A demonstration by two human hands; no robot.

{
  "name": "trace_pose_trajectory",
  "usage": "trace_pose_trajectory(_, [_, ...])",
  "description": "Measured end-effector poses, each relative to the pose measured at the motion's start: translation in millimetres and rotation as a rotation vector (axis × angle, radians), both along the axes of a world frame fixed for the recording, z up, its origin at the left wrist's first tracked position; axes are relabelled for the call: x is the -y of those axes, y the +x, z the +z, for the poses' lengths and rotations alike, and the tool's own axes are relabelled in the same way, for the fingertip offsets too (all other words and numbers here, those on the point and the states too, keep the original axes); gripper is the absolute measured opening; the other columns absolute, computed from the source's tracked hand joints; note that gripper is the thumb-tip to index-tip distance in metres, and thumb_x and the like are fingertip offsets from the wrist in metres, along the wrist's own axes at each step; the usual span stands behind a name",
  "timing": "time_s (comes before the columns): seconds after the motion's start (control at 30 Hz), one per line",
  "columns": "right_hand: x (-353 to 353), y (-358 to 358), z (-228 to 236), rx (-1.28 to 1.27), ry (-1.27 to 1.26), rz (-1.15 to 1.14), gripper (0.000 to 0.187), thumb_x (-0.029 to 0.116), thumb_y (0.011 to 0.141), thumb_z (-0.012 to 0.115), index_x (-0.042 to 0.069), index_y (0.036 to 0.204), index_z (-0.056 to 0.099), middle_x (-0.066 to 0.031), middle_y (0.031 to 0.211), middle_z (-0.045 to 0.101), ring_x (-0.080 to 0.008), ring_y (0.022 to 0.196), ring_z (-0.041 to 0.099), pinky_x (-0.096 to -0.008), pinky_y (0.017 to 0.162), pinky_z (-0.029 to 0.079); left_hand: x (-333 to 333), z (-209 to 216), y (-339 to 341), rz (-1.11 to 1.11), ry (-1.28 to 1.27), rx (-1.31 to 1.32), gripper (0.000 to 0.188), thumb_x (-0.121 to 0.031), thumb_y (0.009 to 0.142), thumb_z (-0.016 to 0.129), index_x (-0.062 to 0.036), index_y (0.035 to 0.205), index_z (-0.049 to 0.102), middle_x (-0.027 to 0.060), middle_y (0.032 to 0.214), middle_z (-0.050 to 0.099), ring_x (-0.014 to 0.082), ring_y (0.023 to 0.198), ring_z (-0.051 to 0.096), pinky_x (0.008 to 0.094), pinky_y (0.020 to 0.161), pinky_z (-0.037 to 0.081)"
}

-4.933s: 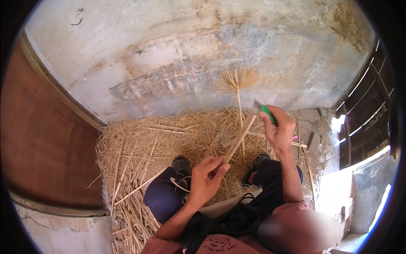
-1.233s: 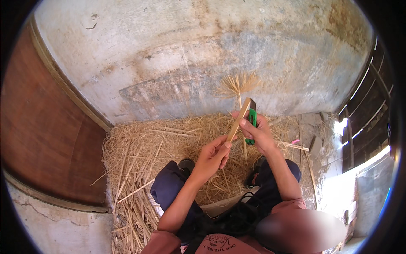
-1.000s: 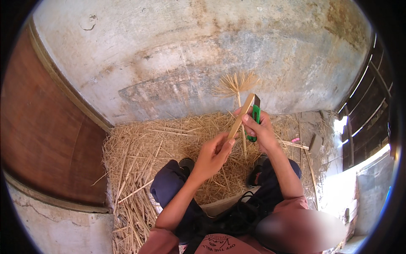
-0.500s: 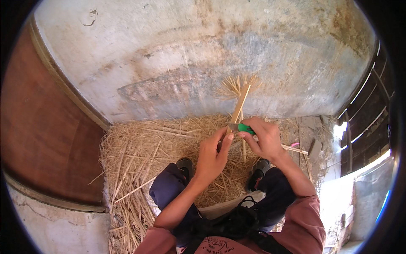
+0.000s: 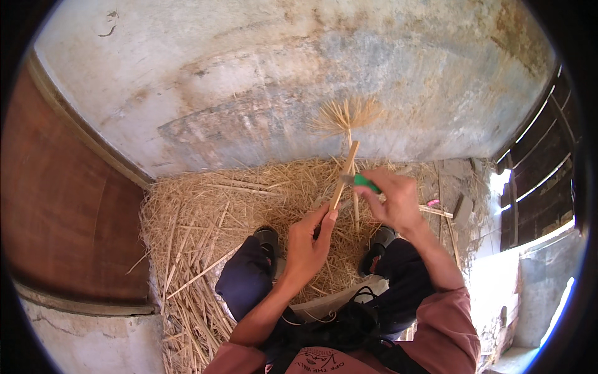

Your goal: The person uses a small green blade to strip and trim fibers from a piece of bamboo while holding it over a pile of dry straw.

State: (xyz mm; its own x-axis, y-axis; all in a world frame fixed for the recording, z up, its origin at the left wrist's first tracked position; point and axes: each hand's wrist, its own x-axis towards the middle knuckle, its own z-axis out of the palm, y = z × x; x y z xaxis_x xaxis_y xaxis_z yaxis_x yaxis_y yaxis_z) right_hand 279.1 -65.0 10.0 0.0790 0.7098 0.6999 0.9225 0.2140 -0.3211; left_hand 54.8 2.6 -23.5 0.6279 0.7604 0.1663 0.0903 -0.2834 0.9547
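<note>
My left hand (image 5: pixel 308 244) is closed around the lower end of a flat, pale bamboo strip (image 5: pixel 349 158), which slants up and away from me. My right hand (image 5: pixel 398 198) grips the green handle of a knife (image 5: pixel 366 182). Its short grey blade lies across the strip, a little above my left fingers; whether it cuts in cannot be made out. Just behind the strip stands a thin bamboo stick (image 5: pixel 355 213), its far end splayed into a fan of fine slivers (image 5: pixel 346 116) in front of the wall.
Shavings (image 5: pixel 249 181) cover the floor around my shoes. Loose bamboo splints (image 5: pixel 193 311) lie in a heap at the left. A stained wall (image 5: pixel 249 81) rises ahead, with a brown panel (image 5: pixel 75 199) on the left. A grey block (image 5: pixel 463 209) rests at the right near dark slats (image 5: pixel 539 168).
My left hand and the bamboo strip have come down toward me, so the strip's far end sits lower. The knife now lies farther from my left fingers along the strip.
</note>
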Motion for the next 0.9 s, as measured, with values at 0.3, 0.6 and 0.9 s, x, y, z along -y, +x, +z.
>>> trace_pose_trajectory(0.3, [-3, 0, -6, -0.08, -0.006, 0.021, 0.022, 0.024, 0.099, 0.082, 0.005, 0.108, 0.077, -0.011, 0.091, 0.077, -0.0284, 0.07, 0.075, -0.038, 0.06, 0.058, 4, 7, -10, -0.1, -0.32, 0.077, 0.046, -0.033, 0.122, 0.049, 0.0002, 0.148, 0.067, -0.0053, 0.079, 0.048, 0.0024, 0.06, 0.043, 0.0232, 0.055, 0.036])
trace_pose_trajectory(0.6, [2, -35, -9, 0.055, -0.053, 0.118, 0.029, 0.028, 0.093, 0.086, 0.008, 0.111, 0.074, -0.0071, 0.092, 0.072, -0.0258, 0.068, 0.072, -0.0378, 0.057, 0.056, 3, 9, -15, -0.072, -0.223, 0.106, 0.041, -0.034, 0.123, 0.044, -0.0021, 0.106, 0.063, -0.0025, 0.077, 0.049, 0.0049, 0.06, 0.049, 0.0255, 0.052, 0.039])
trace_pose_trajectory(0.9, [3, -47, -14, 0.085, -0.049, 0.158, 0.029, 0.026, 0.092, 0.086, 0.01, 0.113, 0.075, -0.0045, 0.083, 0.066, -0.0237, 0.066, 0.071, -0.0373, 0.056, 0.055, 4, 9, -18, -0.028, -0.188, 0.067, 0.042, -0.034, 0.121, 0.048, 0.0008, 0.105, 0.065, 0.002, 0.073, 0.053, 0.0107, 0.061, 0.055, 0.0313, 0.057, 0.046])
